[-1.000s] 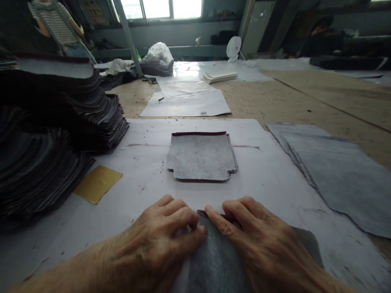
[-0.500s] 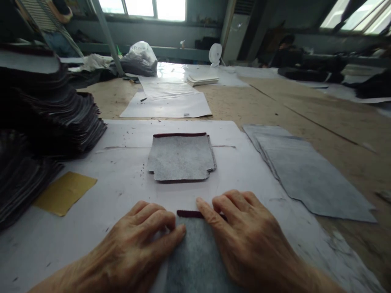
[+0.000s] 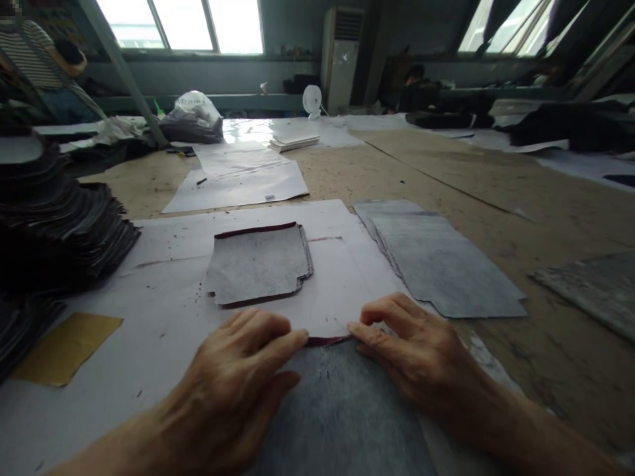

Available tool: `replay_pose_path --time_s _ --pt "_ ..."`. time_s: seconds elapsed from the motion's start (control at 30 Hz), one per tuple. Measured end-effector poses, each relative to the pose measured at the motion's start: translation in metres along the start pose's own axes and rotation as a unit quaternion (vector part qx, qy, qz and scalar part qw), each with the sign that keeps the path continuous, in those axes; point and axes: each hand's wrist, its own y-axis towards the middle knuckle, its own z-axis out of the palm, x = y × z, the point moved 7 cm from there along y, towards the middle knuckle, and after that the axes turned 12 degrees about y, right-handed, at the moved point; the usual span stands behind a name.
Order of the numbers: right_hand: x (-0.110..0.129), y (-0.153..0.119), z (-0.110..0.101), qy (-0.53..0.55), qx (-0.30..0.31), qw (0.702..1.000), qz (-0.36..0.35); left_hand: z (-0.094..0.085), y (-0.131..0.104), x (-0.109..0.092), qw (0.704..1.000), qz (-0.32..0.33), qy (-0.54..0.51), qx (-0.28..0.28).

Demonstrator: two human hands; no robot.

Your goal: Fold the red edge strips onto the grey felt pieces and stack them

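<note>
A grey fabric piece [image 3: 347, 410] with a dark red strip along its far edge lies right in front of me. My left hand [image 3: 233, 377] has its fingers curled at the left end of that strip, a fingertip touching it and the thumb lower down. At the strip's right end, my right hand [image 3: 411, 350] pinches the edge between thumb and fingers. Just beyond my hands sits a small stack of notched grey pieces [image 3: 258, 264] with dark red edges. The undersides of my fingers are hidden.
White paper [image 3: 163, 297] covers the table. Tall piles of dark pieces [image 3: 59, 218] stand at left, near a yellow card [image 3: 69, 347]. Larger grey sheets [image 3: 441, 258] lie to the right. Farther back are a plastic bag [image 3: 193, 119] and a white fan [image 3: 312, 100]; a person [image 3: 40, 59] stands at far left.
The view has swung right and tilted up. My right hand has moved off the middle of the strip to its right end, and a fingertip of my left hand now touches the strip.
</note>
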Motion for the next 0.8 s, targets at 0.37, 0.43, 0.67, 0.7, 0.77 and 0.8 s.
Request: replay_pose_path --time_s 0.37,0.43,0.67,0.7,0.77,0.8 --pt "-0.002 -0.017 -0.004 0.000 -0.011 1.000 0.001 0.043 0.041 -0.022 0.994 -0.007 -0.104 0.026" --pt "0.000 -0.020 -0.006 -0.008 -0.014 1.000 0.000 0.041 0.039 -0.024 0.995 0.017 -0.094 0.015" --pt "0.010 -0.029 -0.005 -0.056 0.026 0.997 -0.036 0.043 0.036 -0.032 0.993 0.085 -0.078 0.010" --pt "0.010 -0.029 -0.005 -0.058 0.023 0.997 -0.035 0.044 0.037 -0.032 0.993 0.084 -0.085 0.017" --pt "0.009 -0.029 -0.004 -0.063 0.018 0.997 -0.029 0.047 0.039 -0.034 0.991 0.083 -0.103 0.036" --pt "0.008 -0.029 -0.004 -0.064 0.016 0.997 -0.026 0.048 0.041 -0.035 0.989 0.085 -0.110 0.046"
